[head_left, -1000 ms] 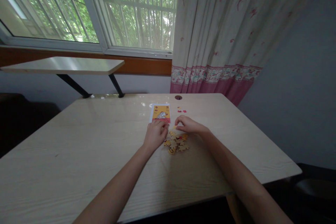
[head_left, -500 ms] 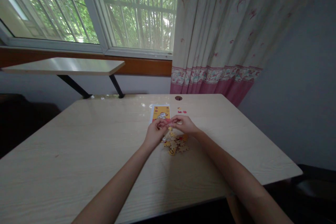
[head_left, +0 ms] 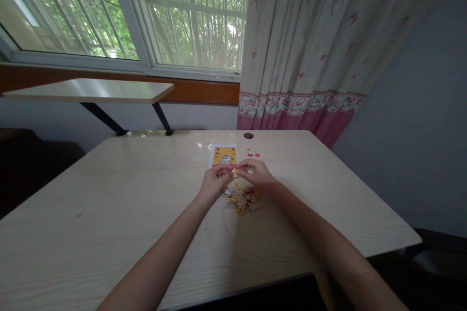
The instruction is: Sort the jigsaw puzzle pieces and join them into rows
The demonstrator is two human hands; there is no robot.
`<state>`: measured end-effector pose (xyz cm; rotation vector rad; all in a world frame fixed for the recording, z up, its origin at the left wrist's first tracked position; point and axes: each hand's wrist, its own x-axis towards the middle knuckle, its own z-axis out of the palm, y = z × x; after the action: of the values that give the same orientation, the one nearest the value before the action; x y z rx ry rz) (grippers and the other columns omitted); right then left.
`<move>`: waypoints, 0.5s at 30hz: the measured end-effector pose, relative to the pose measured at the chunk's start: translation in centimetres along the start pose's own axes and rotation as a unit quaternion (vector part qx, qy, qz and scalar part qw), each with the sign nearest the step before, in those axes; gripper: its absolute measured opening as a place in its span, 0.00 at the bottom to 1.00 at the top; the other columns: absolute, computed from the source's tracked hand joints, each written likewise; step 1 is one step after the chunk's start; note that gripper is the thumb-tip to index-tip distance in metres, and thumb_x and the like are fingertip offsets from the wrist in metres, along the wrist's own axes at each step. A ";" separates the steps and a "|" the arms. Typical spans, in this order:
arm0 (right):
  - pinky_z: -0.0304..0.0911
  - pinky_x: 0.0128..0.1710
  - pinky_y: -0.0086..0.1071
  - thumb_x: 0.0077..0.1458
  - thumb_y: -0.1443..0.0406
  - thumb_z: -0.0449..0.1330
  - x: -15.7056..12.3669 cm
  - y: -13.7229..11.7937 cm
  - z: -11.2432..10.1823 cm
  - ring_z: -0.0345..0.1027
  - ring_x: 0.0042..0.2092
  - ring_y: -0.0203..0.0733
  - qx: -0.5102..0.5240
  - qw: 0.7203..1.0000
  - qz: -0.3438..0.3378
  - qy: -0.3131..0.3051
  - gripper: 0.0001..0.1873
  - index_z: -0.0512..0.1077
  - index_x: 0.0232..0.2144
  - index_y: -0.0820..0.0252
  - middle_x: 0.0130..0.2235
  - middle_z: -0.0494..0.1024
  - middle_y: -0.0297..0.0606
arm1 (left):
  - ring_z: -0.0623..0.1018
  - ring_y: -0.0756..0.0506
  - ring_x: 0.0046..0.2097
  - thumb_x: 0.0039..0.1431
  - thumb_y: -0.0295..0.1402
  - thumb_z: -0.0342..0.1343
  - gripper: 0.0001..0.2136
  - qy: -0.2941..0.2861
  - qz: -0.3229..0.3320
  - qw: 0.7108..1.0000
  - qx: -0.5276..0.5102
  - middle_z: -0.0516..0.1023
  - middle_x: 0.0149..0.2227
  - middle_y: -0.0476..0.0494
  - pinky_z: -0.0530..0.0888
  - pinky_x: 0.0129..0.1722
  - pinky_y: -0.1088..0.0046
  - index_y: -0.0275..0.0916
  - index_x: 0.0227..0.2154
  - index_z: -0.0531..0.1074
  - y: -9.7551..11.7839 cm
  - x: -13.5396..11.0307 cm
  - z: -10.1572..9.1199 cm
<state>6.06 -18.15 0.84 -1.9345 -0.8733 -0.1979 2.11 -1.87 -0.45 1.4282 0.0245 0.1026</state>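
Between my fingertips is a small pale-yellow jigsaw puzzle piece (head_left: 234,173), held up just above the table. My left hand (head_left: 216,179) pinches it from the left side, and my right hand (head_left: 257,172) is closed on it from the right. Below the hands lies a loose heap of jigsaw pieces (head_left: 241,200), mostly yellow and tan with a few red parts. Right behind my fingers rests a picture card (head_left: 224,154) with a white animal on an orange-yellow ground; its lower part is hidden by the hands.
Several separate pieces, some of them red (head_left: 257,155), lie beyond my right hand. The wooden table (head_left: 138,204) has a round cable hole (head_left: 248,136) at its back edge. A raised shelf (head_left: 91,90) on black legs stands back left, under the window. A curtain (head_left: 299,48) hangs behind.
A pale-yellow piece now shows plainly between my fingertips, where it was hard to make out before. Both hands have shifted only slightly. The heap looks the same.
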 end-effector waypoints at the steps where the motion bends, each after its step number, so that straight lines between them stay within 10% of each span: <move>1: 0.63 0.35 0.30 0.48 0.58 0.61 0.0 0.0 -0.1 0.68 0.32 0.36 -0.027 0.999 -0.025 -0.002 0.13 0.73 0.33 0.60 0.32 0.76 0.37 | 0.73 0.50 0.24 0.35 0.32 0.62 0.12 0.010 0.003 1.000 -0.004 0.76 0.23 0.46 0.68 0.24 0.77 0.33 0.27 0.74 0.1 0.0 0.0; 15: 0.62 0.38 0.31 0.52 0.59 0.59 -0.1 0.5 -0.7 0.68 0.36 0.37 -0.159 0.976 -0.146 0.030 0.11 0.72 0.37 0.58 0.33 0.76 0.37 | 0.73 0.49 0.27 0.37 0.35 0.62 0.12 0.050 0.051 0.997 0.003 0.77 0.27 0.44 0.68 0.28 0.75 0.34 0.27 0.75 0.9 -0.1 0.0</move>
<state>6.50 -18.90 0.78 -2.0704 -1.1390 -0.6002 1.93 -1.78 0.43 1.4287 0.0335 0.2577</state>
